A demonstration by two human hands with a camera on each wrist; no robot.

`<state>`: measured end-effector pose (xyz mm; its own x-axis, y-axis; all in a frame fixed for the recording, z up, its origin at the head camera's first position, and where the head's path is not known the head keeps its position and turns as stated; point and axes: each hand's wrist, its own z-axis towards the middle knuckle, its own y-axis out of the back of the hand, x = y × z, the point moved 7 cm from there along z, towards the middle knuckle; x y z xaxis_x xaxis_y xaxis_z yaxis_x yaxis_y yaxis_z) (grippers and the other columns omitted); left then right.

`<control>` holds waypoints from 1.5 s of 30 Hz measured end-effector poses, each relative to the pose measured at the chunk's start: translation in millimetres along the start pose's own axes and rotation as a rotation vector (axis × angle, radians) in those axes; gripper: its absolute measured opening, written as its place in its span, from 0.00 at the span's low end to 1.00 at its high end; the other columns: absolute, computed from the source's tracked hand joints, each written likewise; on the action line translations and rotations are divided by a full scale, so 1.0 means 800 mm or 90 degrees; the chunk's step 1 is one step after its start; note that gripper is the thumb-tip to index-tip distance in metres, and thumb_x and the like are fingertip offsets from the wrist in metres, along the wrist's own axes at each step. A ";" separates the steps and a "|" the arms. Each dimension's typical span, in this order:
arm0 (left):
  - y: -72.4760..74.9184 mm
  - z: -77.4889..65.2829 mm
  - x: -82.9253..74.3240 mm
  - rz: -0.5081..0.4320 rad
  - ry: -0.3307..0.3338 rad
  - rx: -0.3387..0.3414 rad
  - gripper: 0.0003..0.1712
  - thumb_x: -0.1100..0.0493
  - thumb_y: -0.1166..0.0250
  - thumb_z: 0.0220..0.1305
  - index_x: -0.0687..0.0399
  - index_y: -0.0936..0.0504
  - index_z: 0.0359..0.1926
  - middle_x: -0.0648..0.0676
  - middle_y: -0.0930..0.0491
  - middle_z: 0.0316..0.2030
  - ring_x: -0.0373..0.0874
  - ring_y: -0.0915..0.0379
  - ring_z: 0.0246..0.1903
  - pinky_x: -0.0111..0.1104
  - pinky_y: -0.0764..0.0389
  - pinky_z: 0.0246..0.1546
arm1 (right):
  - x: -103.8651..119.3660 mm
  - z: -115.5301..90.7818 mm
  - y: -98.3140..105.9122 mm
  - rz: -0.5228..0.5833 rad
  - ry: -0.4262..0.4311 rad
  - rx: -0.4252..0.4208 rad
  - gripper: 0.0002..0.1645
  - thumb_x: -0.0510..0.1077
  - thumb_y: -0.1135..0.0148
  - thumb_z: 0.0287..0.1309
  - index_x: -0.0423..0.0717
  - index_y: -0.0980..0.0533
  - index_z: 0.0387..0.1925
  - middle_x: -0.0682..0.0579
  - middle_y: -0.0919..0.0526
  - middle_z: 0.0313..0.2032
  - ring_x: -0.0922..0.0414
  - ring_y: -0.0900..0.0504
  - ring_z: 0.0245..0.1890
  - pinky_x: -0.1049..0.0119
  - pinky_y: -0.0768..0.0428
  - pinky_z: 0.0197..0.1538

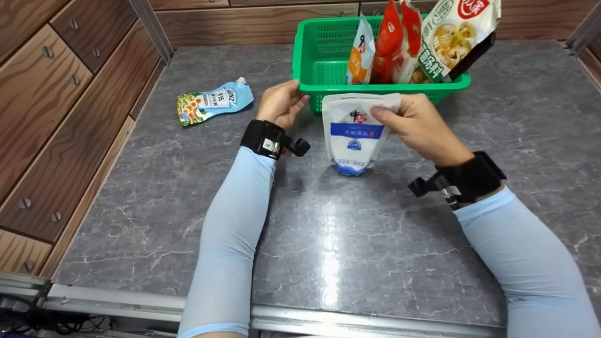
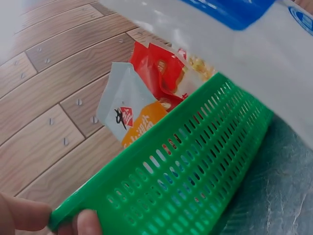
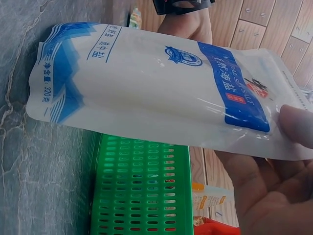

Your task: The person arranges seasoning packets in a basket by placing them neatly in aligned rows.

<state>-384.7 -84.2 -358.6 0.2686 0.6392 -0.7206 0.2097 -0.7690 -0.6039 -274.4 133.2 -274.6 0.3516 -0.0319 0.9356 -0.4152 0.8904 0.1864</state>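
Observation:
My right hand (image 1: 420,124) pinches the top right corner of a white and blue pouch of sea salt (image 1: 354,141), thumb in front and fingers behind. The pouch hangs upright before the green plastic basket (image 1: 381,88), its printed front towards me. At the basket's near left corner, my left hand (image 1: 281,104) grips the rim, with a finger and thumb (image 2: 88,223) on either side of it in the left wrist view. Inside the basket stand an orange and white pouch (image 1: 360,54), red packets (image 1: 389,42) and a tall green and white soup seasoning packet (image 1: 458,37).
A light blue Heinz spouted pouch (image 1: 216,101) lies on the grey marbled tabletop (image 1: 375,244), left of my left hand. Wood-patterned panels (image 1: 258,23) border the table at the back and left. A metal edge (image 1: 328,319) runs along the front.

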 end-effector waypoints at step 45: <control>-0.004 0.011 0.012 -0.067 0.021 0.060 0.15 0.64 0.47 0.66 0.71 0.29 0.50 0.64 0.28 0.45 0.48 0.26 0.35 0.34 0.22 0.43 | 0.030 0.027 0.026 -0.106 0.006 -0.123 0.16 0.41 0.44 0.60 0.35 0.23 0.46 0.39 0.18 0.39 0.49 0.17 0.35 0.62 0.20 0.35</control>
<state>-390.9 -75.2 -366.7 0.2805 0.7149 -0.6405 0.1500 -0.6917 -0.7064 -292.9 141.1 -242.0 0.4096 -0.1829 0.8937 -0.1833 0.9432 0.2770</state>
